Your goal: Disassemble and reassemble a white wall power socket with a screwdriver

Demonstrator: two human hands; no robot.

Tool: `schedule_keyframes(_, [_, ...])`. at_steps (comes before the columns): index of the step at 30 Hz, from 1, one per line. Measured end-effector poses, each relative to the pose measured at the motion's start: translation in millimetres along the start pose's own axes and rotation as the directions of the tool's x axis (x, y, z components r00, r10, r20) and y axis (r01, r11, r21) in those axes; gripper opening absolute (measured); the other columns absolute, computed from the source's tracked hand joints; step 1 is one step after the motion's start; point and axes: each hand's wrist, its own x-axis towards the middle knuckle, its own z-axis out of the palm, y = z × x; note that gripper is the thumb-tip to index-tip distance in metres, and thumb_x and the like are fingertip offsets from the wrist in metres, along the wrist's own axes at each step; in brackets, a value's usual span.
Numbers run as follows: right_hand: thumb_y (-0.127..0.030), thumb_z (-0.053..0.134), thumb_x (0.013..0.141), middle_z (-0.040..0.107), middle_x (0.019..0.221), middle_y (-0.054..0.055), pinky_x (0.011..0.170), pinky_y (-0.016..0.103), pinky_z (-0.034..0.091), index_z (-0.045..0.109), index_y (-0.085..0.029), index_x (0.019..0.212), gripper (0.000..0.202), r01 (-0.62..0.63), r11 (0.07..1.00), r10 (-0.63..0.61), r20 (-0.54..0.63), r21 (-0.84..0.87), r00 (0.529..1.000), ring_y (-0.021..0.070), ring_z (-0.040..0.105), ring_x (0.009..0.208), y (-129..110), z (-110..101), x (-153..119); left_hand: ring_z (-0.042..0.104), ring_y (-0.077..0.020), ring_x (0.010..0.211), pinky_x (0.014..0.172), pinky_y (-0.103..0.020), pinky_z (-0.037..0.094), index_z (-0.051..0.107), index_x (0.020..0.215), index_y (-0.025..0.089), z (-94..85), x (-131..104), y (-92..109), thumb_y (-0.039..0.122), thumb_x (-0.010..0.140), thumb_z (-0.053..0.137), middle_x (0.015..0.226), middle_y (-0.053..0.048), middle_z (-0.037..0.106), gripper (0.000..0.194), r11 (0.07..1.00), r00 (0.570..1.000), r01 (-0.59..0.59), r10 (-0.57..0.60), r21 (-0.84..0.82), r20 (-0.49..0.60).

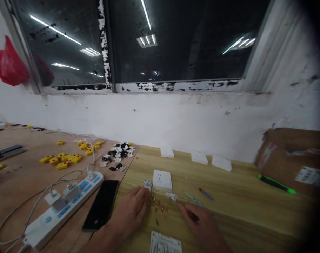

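My left hand (132, 209) rests on the wooden tabletop, its fingers bent and pressed together. Its fingertips are at a small white plastic part (147, 183) and beside a loose pile of small brass pieces (160, 207); what they hold, if anything, is hidden. To the right of the pile, my right hand (200, 223) is curled with thumb and fingers drawn in, and I cannot make out anything in its grip. Between the hands lies another white plastic part (172, 196). Behind it is a white wall socket (162, 180). A white socket back (165, 243) lies at the near edge.
Two thin screwdrivers, one purple-handled (206, 194) and one teal (194, 199), lie right of centre. A phone (100, 205) and power strip (65, 209) are left. Yellow parts (67, 159) and black-and-white parts (121, 151) lie further back. A cardboard box (294, 151) stands right.
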Motion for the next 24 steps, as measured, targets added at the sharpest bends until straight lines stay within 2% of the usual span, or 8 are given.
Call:
schedule_keyframes(2, [-0.039, 0.047, 0.094, 0.05, 0.05, -0.002, 0.051, 0.027, 0.033, 0.049, -0.021, 0.054, 0.043, 0.007, 1.0, -0.007, -0.004, 0.004, 1.0, 0.0138, 0.046, 0.047, -5, 0, -1, 0.063, -0.0234, 0.097, 0.082, -0.035, 0.052, 0.051, 0.114, 0.024, -7.7, 3, -7, 0.014, 0.09, 0.044, 0.106, -0.007, 0.063, 0.027, 0.999, 1.0, -0.01, 0.01, 0.043, -0.004])
schedule_keyframes(4, [-0.039, 0.049, 0.093, 0.049, 0.049, -0.002, 0.051, 0.027, 0.033, 0.048, -0.021, 0.053, 0.044, 0.01, 1.0, -0.009, -0.004, 0.024, 1.0, 0.0139, 0.046, 0.047, -11, 0, -1, 0.062, -0.0229, 0.099, 0.084, -0.035, 0.052, 0.051, 0.116, 0.022, -17.8, 12, -17, 0.011, 0.09, 0.043, 0.108, -0.008, 0.062, 0.029, 0.987, 0.993, -0.113, 0.107, 0.114, 0.055])
schedule_keyframes(6, [-0.038, 0.05, 0.093, 0.049, 0.048, -0.002, 0.05, 0.028, 0.033, 0.049, -0.022, 0.052, 0.043, -0.002, 0.999, 0.004, -0.039, 0.046, 0.999, 0.0143, 0.047, 0.046, -16, 0, 0, 0.061, -0.0214, 0.101, 0.087, -0.032, 0.051, 0.053, 0.116, 0.022, -26.5, 26, -27, 0.011, 0.089, 0.046, 0.108, -0.006, 0.063, 0.03, 0.949, 0.951, -0.284, 0.261, 0.134, 0.165])
schedule_keyframes(8, [-0.036, 0.05, 0.093, 0.054, 0.052, -0.001, 0.052, 0.028, 0.036, 0.053, -0.022, 0.057, 0.038, -0.01, 0.999, 0.012, -0.086, 0.032, 0.996, 0.0156, 0.05, 0.049, -21, 0, 2, 0.061, -0.0192, 0.1, 0.09, -0.029, 0.049, 0.058, 0.112, 0.025, -30.5, 39, -38, 0.013, 0.087, 0.053, 0.106, -0.002, 0.064, 0.028, 0.917, 0.909, -0.388, 0.364, 0.094, 0.205])
schedule_keyframes(11, [-0.033, 0.046, 0.094, 0.062, 0.067, 0.003, 0.058, 0.028, 0.044, 0.061, -0.021, 0.073, 0.028, 0.03, 0.998, -0.035, -0.092, -0.048, 0.995, 0.0179, 0.058, 0.06, -27, 0, 9, 0.06, -0.0213, 0.099, 0.09, -0.033, 0.047, 0.059, 0.112, 0.022, -25.3, 46, -50, 0.012, 0.089, 0.048, 0.103, -0.005, 0.063, 0.028, 0.923, 0.925, -0.375, 0.366, 0.083, 0.104])
schedule_keyframes(14, [-0.029, 0.049, 0.093, 0.064, 0.076, 0.004, 0.064, 0.028, 0.047, 0.062, -0.02, 0.083, 0.019, 0.125, 0.99, -0.125, -0.001, -0.07, 0.992, 0.0186, 0.061, 0.07, -32, 7, 21, 0.057, -0.0254, 0.097, 0.089, -0.039, 0.045, 0.059, 0.11, 0.019, -13.5, 38, -57, 0.013, 0.089, 0.047, 0.102, -0.008, 0.062, 0.025, 0.941, 0.947, -0.319, 0.319, 0.108, 0.016])
schedule_keyframes(20, [-0.029, 0.06, 0.087, 0.058, 0.075, 0.001, 0.064, 0.03, 0.046, 0.061, -0.02, 0.093, 0.01, 0.212, 0.977, -0.21, 0.055, -0.032, 0.976, 0.0184, 0.057, 0.068, -39, 24, 46, 0.056, -0.0248, 0.092, 0.082, -0.037, 0.044, 0.057, 0.104, 0.02, -4.1, 27, -60, 0.022, 0.09, 0.05, 0.098, -0.007, 0.062, 0.016, 0.918, 0.945, -0.326, 0.32, 0.224, 0.064])
schedule_keyframes(24, [-0.028, 0.064, 0.085, 0.059, 0.082, 0.003, 0.071, 0.034, 0.048, 0.061, -0.022, 0.092, 0.009, 0.179, 0.982, -0.168, 0.15, -0.066, 0.974, 0.0213, 0.058, 0.078, -53, 24, 46, 0.056, -0.0247, 0.091, 0.079, -0.038, 0.044, 0.056, 0.102, 0.02, -8.3, 28, -58, 0.023, 0.091, 0.048, 0.097, -0.006, 0.062, 0.013, 0.908, 0.943, -0.333, 0.321, 0.255, 0.089])
